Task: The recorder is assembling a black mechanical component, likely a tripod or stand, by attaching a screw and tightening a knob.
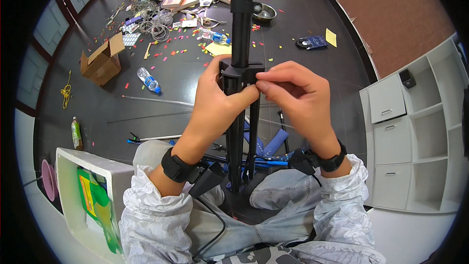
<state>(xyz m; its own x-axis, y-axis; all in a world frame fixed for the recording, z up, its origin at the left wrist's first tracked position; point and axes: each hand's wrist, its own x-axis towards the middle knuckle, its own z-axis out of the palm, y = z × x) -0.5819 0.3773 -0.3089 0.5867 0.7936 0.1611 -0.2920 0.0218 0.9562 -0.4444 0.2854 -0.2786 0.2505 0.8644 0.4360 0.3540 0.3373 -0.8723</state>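
Note:
A black tripod stand (241,39) rises upright before me, its folded legs pointing down between my knees and a clamp-like fitting at its top. My left hand (215,90) is closed around the stand's collar, with the thumb across its front. On the collar's right side, my right hand (300,88) is closed in a pinch, thumb and forefinger tips against the collar's edge. What lies between those fingertips is too small and hidden to make out. Both wrists carry black strapped devices.
Blue-and-black folded gear (268,144) and thin poles (161,100) lie beyond my knees. A white foam box (97,159) stands left, a white shelf unit (393,132) right. Farther off are a cardboard box (102,63), a water bottle (149,80), tangled cables (154,19) and scattered paper bits.

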